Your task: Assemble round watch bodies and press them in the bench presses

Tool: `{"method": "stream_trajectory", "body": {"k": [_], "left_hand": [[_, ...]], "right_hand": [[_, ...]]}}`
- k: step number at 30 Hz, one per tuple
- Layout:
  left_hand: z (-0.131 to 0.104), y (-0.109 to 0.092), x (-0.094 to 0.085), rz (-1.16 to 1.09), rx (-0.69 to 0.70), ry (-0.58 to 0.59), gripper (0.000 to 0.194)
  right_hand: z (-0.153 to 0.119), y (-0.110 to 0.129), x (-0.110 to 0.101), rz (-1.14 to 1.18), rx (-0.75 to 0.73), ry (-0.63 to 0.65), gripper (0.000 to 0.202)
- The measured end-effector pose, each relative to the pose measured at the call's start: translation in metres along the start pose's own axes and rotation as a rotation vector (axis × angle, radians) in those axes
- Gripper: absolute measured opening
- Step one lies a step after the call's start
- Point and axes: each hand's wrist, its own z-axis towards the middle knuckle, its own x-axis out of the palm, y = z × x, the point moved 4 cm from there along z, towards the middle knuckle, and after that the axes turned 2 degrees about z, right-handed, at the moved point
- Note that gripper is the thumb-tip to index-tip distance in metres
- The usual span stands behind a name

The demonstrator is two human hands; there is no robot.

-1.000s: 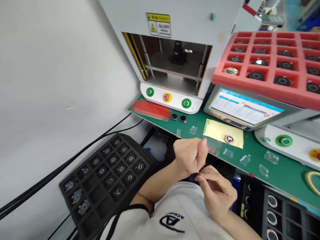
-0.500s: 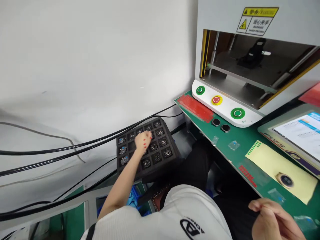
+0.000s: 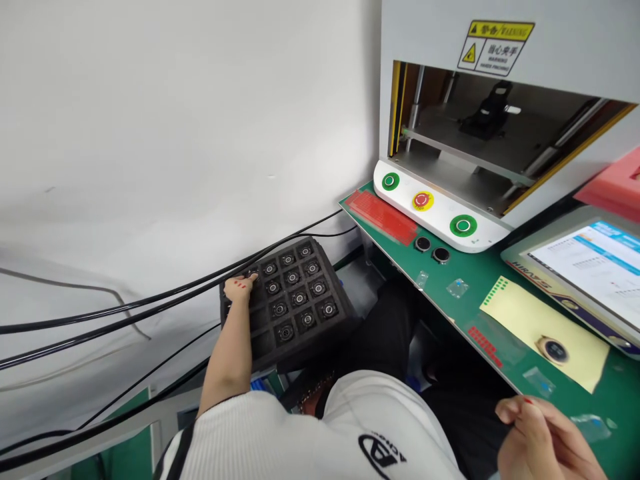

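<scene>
My left hand [image 3: 239, 288] reaches over the black compartment tray [image 3: 305, 352] at lower centre. Its fingers are curled, thumb and fingertips closed on a round dark watch case [image 3: 253, 274] in the tray's back row. More watch cases sit one per cell, such as one watch case [image 3: 318, 289] on the right side. The hand and forearm hide part of the tray's left side. My right hand [image 3: 547, 437] is at the lower right, thumb and finger pinched together by the green table edge. Whatever it may hold is hidden; a small red spot shows at the fingertips.
A press machine [image 3: 440, 207] with two green buttons and a red stop stands on the green table [image 3: 435, 287]. Two watch faces [image 3: 441, 255], a red sheet [image 3: 383, 217], small plastic bags [image 3: 457, 288], a yellow card [image 3: 530, 320] and a screen [image 3: 590, 267] lie nearby. Black cables [image 3: 150, 310] cross behind the tray.
My left hand has moved left across the tray, from the middle cells to the back-left ones. The view has shifted slightly. My right hand stays pinched in nearly the same place.
</scene>
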Motion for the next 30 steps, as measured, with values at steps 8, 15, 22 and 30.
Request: {"method": "stream_trajectory", "body": {"k": [8,15,22,30], "left_hand": [[-0.069,-0.031,-0.044,-0.12,0.265,-0.039,0.026],[-0.267,-0.129,-0.073,-0.518,1.244,0.273,0.013],[-0.395,-0.167,-0.12,-0.912,1.872,0.457,0.021],[-0.437,-0.168,-0.127,-0.955,1.912,0.75,0.03]], "right_hand": [[-0.004,-0.005,-0.002,-0.104,0.067,0.045,0.022],[-0.008,-0.004,0.025,-0.051,0.102,0.291,0.022],[-0.003,0.014,0.017,0.086,0.057,0.275,0.038],[0.0,0.031,0.014,0.455,0.335,0.322,0.053]]}}
